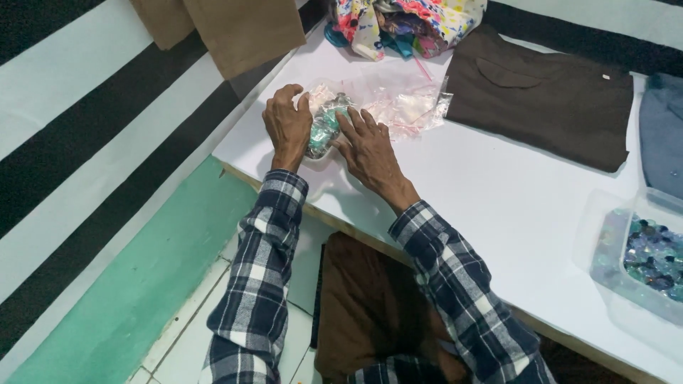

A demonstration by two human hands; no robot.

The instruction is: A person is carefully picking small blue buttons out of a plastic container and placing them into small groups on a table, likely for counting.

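Note:
A small clear plastic bag (pixel 326 126) filled with green and grey glassy pieces lies near the left end of the white table (pixel 498 206). My left hand (pixel 287 124) curls around the bag's left side. My right hand (pixel 366 146) presses flat on its right side, fingers spread. Both arms wear blue and white checked sleeves.
Several empty clear zip bags (pixel 405 107) lie just behind the hands. A folded dark brown garment (pixel 548 99) lies at the back right, colourful floral cloth (pixel 405 25) at the back. A clear tub of bluish pebbles (pixel 651 259) stands at the right edge. A striped wall is on the left.

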